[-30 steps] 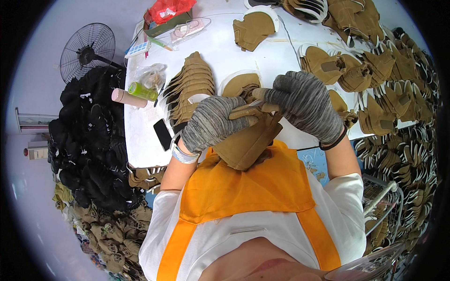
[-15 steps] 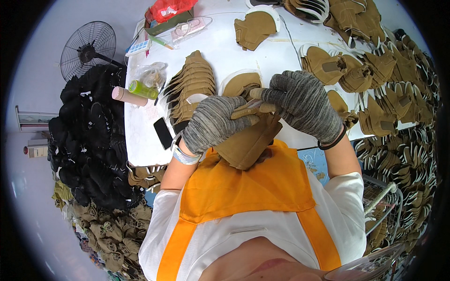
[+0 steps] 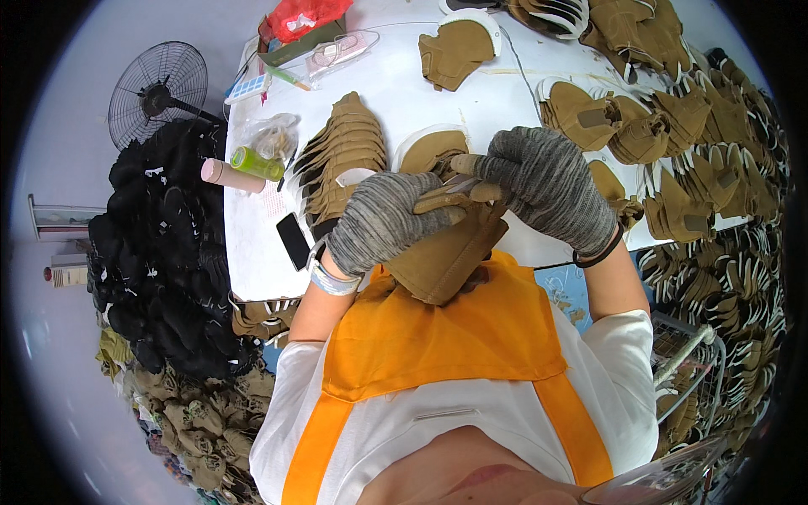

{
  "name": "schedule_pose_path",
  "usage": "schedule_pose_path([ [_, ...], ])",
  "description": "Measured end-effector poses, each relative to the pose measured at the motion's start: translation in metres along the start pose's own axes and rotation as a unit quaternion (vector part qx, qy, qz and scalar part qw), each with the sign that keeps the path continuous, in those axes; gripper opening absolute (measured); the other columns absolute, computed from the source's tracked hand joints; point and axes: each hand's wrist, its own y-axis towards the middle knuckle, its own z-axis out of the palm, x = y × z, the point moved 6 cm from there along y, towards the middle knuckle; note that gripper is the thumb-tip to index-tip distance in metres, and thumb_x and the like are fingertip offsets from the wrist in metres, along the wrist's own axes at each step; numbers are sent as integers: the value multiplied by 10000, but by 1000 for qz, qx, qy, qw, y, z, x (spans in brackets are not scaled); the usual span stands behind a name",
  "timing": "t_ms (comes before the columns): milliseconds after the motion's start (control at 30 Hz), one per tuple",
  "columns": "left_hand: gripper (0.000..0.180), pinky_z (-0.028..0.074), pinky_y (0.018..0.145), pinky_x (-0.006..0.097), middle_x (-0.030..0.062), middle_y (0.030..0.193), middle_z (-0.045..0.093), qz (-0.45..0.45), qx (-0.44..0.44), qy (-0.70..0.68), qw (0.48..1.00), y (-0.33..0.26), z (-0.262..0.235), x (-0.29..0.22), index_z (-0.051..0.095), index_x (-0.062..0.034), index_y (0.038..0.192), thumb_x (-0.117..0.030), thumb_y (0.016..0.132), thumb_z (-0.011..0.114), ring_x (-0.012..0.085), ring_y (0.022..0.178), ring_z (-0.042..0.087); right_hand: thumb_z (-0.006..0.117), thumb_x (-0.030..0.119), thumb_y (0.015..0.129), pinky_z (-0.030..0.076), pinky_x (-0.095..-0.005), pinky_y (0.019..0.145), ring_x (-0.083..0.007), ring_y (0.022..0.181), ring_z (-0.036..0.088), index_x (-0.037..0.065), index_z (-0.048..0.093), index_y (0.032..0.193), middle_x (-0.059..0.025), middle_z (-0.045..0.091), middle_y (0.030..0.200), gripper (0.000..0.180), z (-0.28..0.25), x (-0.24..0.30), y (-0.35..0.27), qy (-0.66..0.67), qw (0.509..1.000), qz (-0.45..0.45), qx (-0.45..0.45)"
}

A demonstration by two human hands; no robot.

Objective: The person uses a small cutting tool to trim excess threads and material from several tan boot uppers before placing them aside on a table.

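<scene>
A brown shoe upper (image 3: 442, 257) is held in front of my chest, its lower end against the orange apron (image 3: 438, 337). My left hand (image 3: 383, 217), in a grey knit glove, is closed round the upper's near-left edge, thumb on top. My right hand (image 3: 551, 181), gloved alike, pinches the upper's top edge with its fingers curled in. A small pale piece shows between the two hands; I cannot make out what it is. Just behind, another brown upper with a white rim (image 3: 429, 150) lies on the white table (image 3: 404, 76).
A row of nested brown uppers (image 3: 347, 139) stands left of my hands, near a phone (image 3: 293, 241), a green bottle (image 3: 257, 163) and a pink bottle (image 3: 231, 175). More uppers (image 3: 581, 114) cover the right side. Black shoe parts (image 3: 160, 252) are heaped beside the table, below a fan (image 3: 157, 97).
My right hand has shifted very slightly at the upper's top edge, and the pale piece there has turned a little. My left hand keeps its hold.
</scene>
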Motion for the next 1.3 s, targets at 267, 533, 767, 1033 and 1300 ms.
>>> schedule_pose_path([
  [267, 404, 483, 631, 364, 153, 756, 641, -9, -1, -8, 1000, 2, -2, -6, 653, -43, 1001, -377, 775, 685, 314, 700, 618, 678, 202, 691, 460, -368, 612, -243, 696, 561, 192, 682, 1015, -49, 569, 780, 325, -2, 6, 5, 6, 999, 8, 46],
  [533, 384, 486, 632, 365, 151, 747, 639, -38, 28, 28, 998, 2, 1, -3, 656, -53, 1009, -360, 779, 679, 313, 692, 618, 661, 256, 759, 454, -352, 594, -231, 680, 557, 199, 686, 1005, -42, 565, 755, 253, 0, 4, 0, 5, 1000, 8, 11],
  [767, 367, 479, 625, 364, 146, 731, 634, -17, 8, 18, 1000, 3, -1, -7, 656, -63, 1000, -357, 780, 679, 306, 680, 613, 664, 219, 730, 455, -351, 576, -235, 652, 552, 198, 689, 999, -40, 560, 740, 271, -1, 6, 3, 1, 1000, 9, 18],
  [1033, 382, 477, 655, 351, 151, 796, 650, -2, -1, -57, 998, 4, -1, -6, 651, -53, 1022, -353, 787, 678, 304, 723, 617, 629, 178, 787, 497, -312, 685, -221, 777, 588, 140, 642, 1075, -57, 604, 823, 291, 11, -4, -5, 85, 995, 48, -14],
  [1300, 396, 492, 747, 307, 117, 923, 667, -13, -26, -184, 982, -9, -2, 24, 617, -30, 1093, -277, 794, 698, 230, 827, 635, 491, 422, 933, 303, -201, 542, -56, 609, 355, 38, 616, 1048, 52, 412, 687, 419, 31, -47, -37, 478, 748, 399, -231],
])
